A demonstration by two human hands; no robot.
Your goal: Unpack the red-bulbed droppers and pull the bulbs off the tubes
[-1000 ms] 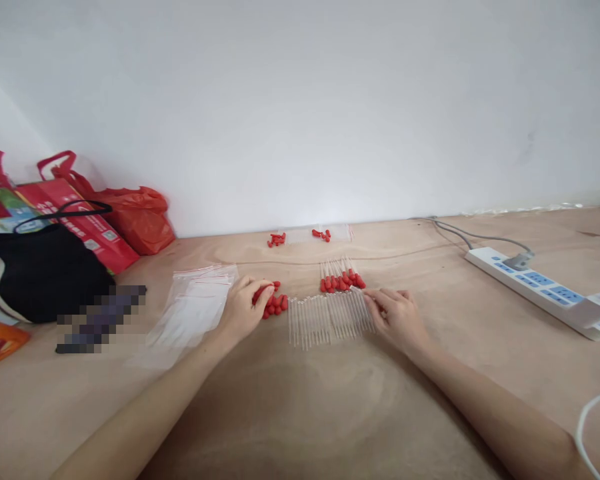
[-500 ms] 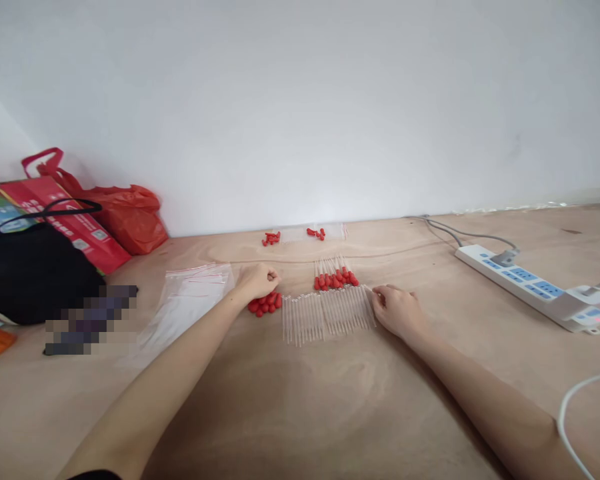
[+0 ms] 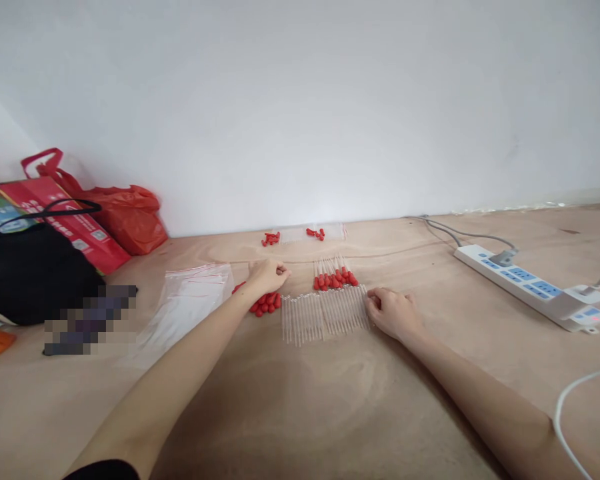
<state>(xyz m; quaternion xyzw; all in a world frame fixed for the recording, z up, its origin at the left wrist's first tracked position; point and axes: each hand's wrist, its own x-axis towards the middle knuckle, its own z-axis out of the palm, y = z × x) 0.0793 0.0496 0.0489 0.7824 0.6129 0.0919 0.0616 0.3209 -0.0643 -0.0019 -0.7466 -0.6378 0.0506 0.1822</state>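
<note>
My left hand (image 3: 270, 277) is closed in a pinch just above a pile of red rubber bulbs (image 3: 266, 305); what its fingertips hold, if anything, is too small to make out. At the right end of a row of clear thin glass dropper tubes (image 3: 325, 315), my right hand (image 3: 393, 311) has its fingers curled together against the last tubes. Whether one is in its grip is hidden. Behind the row lie several droppers fitted with red bulbs (image 3: 336, 279), their bulbs toward me and their tips pointing to the wall.
Clear zip bags (image 3: 193, 293) are stacked left of the bulbs. Near the wall, another clear bag (image 3: 295, 233) lies with small red bulbs (image 3: 271, 238) around it. A power strip (image 3: 525, 283) with cables sits at right. Red bags (image 3: 130, 217) and a black bag (image 3: 35, 270) stand at left.
My left hand has moved slightly right and up from the bulb pile. My right hand has shifted a little left, closer against the end of the tube row.
</note>
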